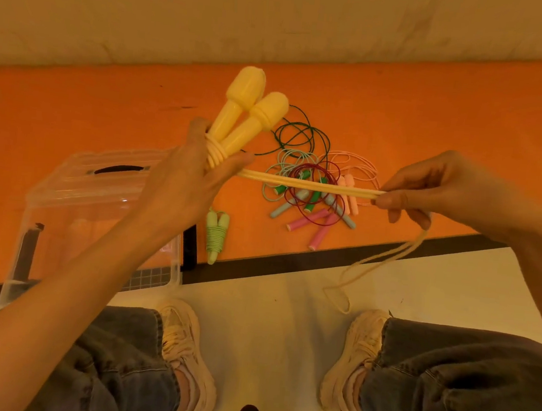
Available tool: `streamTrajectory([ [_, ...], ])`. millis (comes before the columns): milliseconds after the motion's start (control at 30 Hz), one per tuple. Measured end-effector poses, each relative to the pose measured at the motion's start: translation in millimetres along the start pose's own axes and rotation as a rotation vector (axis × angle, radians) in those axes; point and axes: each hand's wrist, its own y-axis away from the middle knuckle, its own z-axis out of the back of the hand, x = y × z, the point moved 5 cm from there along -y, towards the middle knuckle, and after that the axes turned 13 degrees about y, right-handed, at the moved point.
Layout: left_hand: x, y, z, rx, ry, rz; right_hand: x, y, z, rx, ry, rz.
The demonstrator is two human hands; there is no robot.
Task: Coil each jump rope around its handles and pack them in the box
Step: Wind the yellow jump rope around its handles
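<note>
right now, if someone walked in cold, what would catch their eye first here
The pair of big yellow plastic handles, gripped upright in the left hand with a few turns already wound round them. From there the doubled yellow rope stretches to the right hand, which pinches it. Behind lies a tangle of uncoiled coloured jump ropes on the orange surface.

Left hand [187,178]: seen from the back; finger pads hidden behind the yellow handles [248,115].
Yellow handles: lower ends covered by rope coils and the hand; how far they run down, cannot tell.
Right hand [428,189]: fingertips curl under; contact with the yellow rope [307,184] partly hidden.
Rope tail: slack below the right hand blurs against the pale floor.
Clear box [76,201]: right part behind left forearm; contents unreadable through the plastic.
Rope pile [310,189]: cords overlap; which cord joins which handle, cannot tell.
Legs: cut off by bottom edge.
</note>
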Motion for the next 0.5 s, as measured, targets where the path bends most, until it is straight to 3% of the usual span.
streamTrajectory([
  [133, 1, 4, -7, 0.048, -0.137, 0.008, 2, 9, 0, 0.145, -0.040, 0.102],
  [333, -6, 9, -22, 0.168, -0.340, -0.107, 0, 11, 11, 0.108, -0.198, 0.193],
  [433, -8, 11, -28, 0.147, -0.558, -0.197, 6, 10, 6, 0.165, -0.261, 0.213],
  [500, 0, 10, -35, 0.146, -0.585, -0.198, 11, 10, -1, 0.241, -0.273, 0.231],
])
